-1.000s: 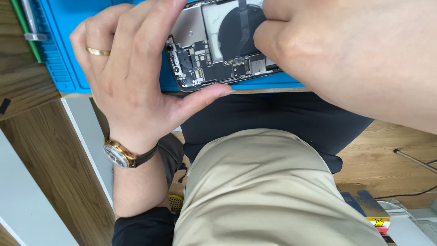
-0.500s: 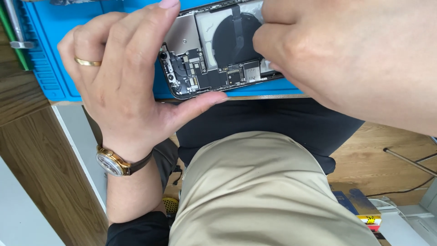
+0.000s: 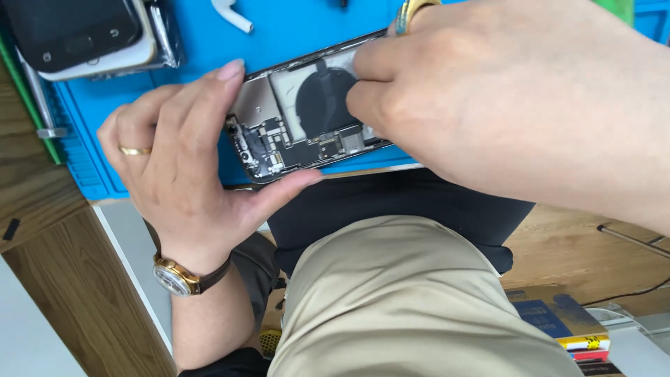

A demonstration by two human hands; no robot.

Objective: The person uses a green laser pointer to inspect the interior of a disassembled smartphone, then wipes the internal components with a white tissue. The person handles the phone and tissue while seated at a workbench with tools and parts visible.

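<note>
An opened phone (image 3: 293, 132) with its black round coil and circuit parts bared lies at the near edge of a blue work mat (image 3: 300, 28). My left hand (image 3: 181, 174), with a gold ring and a wristwatch (image 3: 178, 276), grips the phone's left end between forefinger and thumb. My right hand (image 3: 502, 105) comes in from the right and covers the phone's right half. Its fingertips are pinched together on the phone's inside at the edge of the coil. A gold and blue band (image 3: 408, 10) shows at the top of this hand; I cannot tell whether it is a ring or a tool.
A second phone (image 3: 77, 31) with a dark screen lies on the mat at top left, a white earbud (image 3: 232, 14) beside it. A metal tool (image 3: 42, 105) lies along the mat's left edge. Below are my beige trousers (image 3: 391, 300) and a box (image 3: 558, 321) on the wooden floor.
The view has tilted up, so the phone and both hands sit lower in frame and the second phone has come into sight. Both hands keep their hold on the phone.
</note>
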